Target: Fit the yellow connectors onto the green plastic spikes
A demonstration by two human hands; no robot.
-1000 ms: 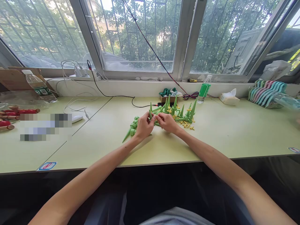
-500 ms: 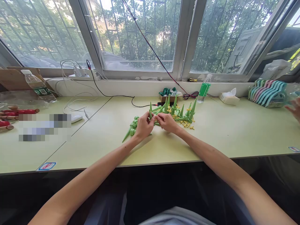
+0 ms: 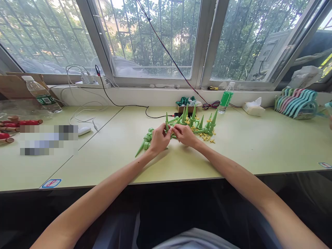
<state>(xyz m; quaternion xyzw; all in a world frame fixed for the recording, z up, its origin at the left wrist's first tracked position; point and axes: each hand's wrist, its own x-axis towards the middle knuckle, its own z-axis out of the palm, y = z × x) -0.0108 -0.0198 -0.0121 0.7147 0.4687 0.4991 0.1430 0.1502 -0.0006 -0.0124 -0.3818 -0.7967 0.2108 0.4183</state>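
My left hand is closed around a green plant watering spike, its pointed end standing up above the fingers. Close against it, my right hand pinches at the same spot; whatever small part sits between its fingertips is hidden. More green spikes stand and lie just beyond my hands, some fitted with yellow pieces. Several small yellow valves are scattered right of my right hand. Left of my left hand lie further green spikes with ribbed caps.
A water bottle with a green label stands behind the spikes, near a tissue pack. Pastel hangers are stacked at the right. Left are another bottle, cables and red wooden-handled items.
My hands keep almost the same pose around the spike. At the right edge, another person's hand has mostly left the view, and a light-blue item there has shifted.
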